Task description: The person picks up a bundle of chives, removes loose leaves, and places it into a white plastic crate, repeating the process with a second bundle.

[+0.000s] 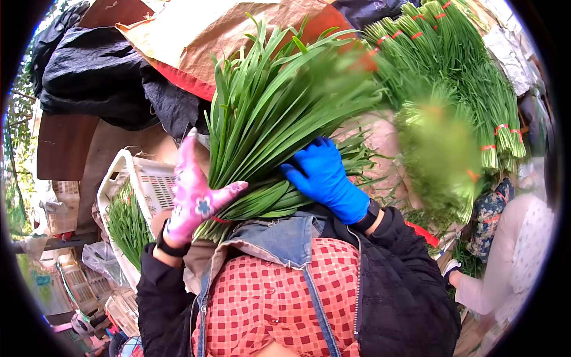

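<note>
A big bunch of garlic chives [262, 125] fans out over my lap, leaves pointing up and away, the base near my body. My left hand [199, 199], in a pink flowered glove, is beside the lower stems with fingers stretched up and thumb spread across the leaves. In a blue glove, my right hand [330, 175] has its fingers curled over the leaves at the bunch's right side; its fingertips are partly hidden. A red band [220, 220] shows at the stem base beneath my left hand.
Tied chive bundles [440, 65] are piled at the upper right. Beside my left arm stands a white plastic crate [151, 178] holding more chives. Dark plastic sheeting [89, 74] lies upper left. A blurred green clump [440, 154] and another person's sleeve [505, 262] are at right.
</note>
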`<act>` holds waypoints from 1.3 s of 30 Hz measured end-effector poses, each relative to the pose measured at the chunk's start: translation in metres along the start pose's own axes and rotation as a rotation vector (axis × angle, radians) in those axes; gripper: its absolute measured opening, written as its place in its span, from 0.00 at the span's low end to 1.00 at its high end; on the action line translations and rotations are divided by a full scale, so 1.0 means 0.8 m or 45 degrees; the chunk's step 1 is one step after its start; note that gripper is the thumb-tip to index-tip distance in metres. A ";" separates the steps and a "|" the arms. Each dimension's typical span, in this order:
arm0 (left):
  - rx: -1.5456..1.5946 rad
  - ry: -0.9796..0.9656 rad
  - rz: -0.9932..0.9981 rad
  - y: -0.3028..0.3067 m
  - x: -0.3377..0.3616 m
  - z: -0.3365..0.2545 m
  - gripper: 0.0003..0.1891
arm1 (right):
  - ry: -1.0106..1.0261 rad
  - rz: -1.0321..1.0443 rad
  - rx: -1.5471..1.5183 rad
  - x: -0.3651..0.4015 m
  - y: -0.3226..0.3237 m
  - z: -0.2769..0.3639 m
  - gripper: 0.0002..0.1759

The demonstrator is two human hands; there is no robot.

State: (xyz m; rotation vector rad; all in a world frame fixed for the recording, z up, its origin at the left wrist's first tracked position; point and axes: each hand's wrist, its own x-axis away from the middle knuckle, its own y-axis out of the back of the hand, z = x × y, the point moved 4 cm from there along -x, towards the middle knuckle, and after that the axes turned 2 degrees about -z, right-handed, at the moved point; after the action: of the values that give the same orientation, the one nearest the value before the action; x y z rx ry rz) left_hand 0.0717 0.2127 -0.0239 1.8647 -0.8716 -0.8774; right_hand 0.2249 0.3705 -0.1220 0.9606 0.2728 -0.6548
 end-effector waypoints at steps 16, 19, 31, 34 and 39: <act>1.361 0.875 0.315 -0.005 -0.015 0.032 0.20 | -0.892 0.006 -1.226 -0.029 -0.026 -0.014 0.21; 1.483 0.941 0.287 -0.013 -0.012 0.044 0.21 | -0.896 -0.005 -1.285 -0.026 -0.037 -0.025 0.18; 1.523 0.930 0.229 -0.017 -0.025 0.021 0.24 | 0.212 -0.607 -0.217 -0.070 0.111 0.020 0.21; 1.520 0.886 0.329 -0.024 -0.033 0.020 0.26 | 0.461 -0.301 0.019 -0.093 0.068 0.079 0.18; 1.563 1.031 0.325 -0.036 -0.026 0.057 0.29 | 0.221 0.009 0.068 -0.077 -0.007 0.022 0.23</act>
State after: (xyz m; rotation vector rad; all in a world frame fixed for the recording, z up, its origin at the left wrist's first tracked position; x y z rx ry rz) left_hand 0.0293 0.2217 -0.0619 2.6549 -1.1433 0.7917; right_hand 0.1725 0.3775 -0.0858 1.0710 0.4072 -0.5750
